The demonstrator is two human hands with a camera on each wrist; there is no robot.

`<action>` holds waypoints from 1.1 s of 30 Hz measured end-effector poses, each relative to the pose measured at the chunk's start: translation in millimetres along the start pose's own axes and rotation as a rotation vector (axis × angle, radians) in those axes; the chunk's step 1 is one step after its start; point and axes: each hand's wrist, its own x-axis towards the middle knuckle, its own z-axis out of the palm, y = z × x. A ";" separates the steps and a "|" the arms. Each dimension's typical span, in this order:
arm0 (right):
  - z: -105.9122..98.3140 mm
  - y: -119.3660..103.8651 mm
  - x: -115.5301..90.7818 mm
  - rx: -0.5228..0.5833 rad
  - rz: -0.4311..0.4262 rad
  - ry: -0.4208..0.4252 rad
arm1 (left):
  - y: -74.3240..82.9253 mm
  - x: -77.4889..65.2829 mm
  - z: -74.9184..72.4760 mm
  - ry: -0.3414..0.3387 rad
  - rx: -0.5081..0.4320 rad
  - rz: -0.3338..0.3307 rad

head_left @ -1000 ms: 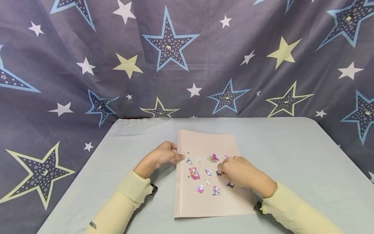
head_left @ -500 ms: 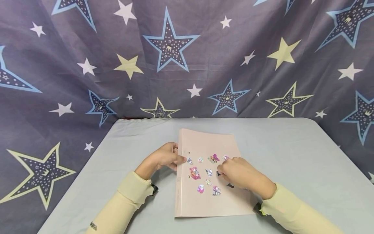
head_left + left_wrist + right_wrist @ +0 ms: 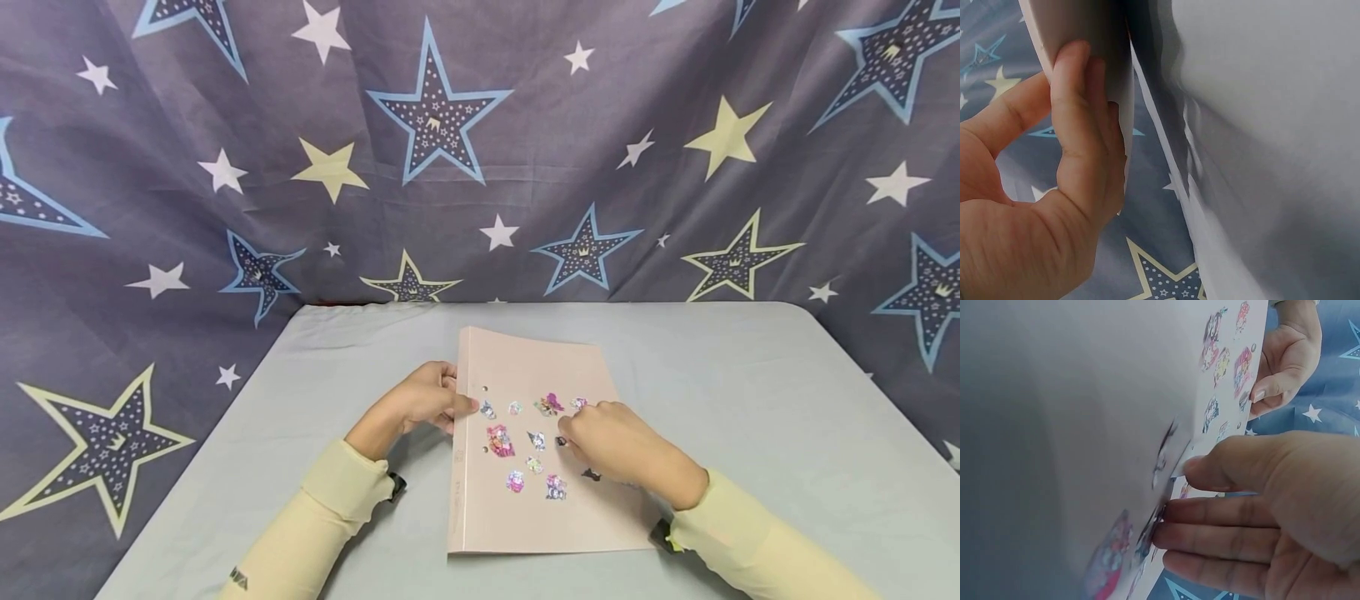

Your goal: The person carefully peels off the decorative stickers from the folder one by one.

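A pale pink binder lies on the table, its cover dotted with several shiny cartoon stickers. My left hand grips its spine at the left edge, thumb over the cover; in the left wrist view the fingers curl round the spine's side. On the right part of the cover, my right hand pinches at a small dark sticker with thumb and index finger. The right wrist view shows a light, translucent edge at the thumb tip, with the other fingertips against the cover. Part of the cover is hidden beneath this hand.
The grey cloth-covered table surrounds the binder. A dark curtain printed with stars hangs behind it and along the sides. Two metal rivets sit near the spine. Dark straps show at the sleeves.
The spine side of the binder has risen very slightly, with my left hand still gripping it. My right hand stays at almost the same spot on the cover.
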 end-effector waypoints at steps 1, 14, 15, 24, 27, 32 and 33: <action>-0.4 0.0 -0.1 0.000 0.001 0.000 | 0.1 0.1 0.1 0.003 0.001 -0.001; -9.5 6.4 -0.4 0.081 0.014 0.004 | 0.6 0.8 -0.2 0.034 -0.015 0.002; -9.8 7.7 -0.5 0.093 0.011 0.008 | 0.6 0.9 -0.2 0.036 -0.015 0.002; -8.6 16.7 -0.2 0.166 0.000 0.027 | 1.0 1.5 -1.0 0.044 -0.020 -0.004; -8.9 18.6 -0.1 0.178 -0.001 0.038 | 1.1 1.1 -0.9 0.045 -0.023 -0.003; -10.2 22.2 0.0 0.211 0.000 0.049 | 1.5 0.8 -0.4 0.048 -0.030 -0.004; -10.7 23.1 0.1 0.218 -0.003 0.053 | 1.5 0.9 -0.5 0.049 -0.031 -0.004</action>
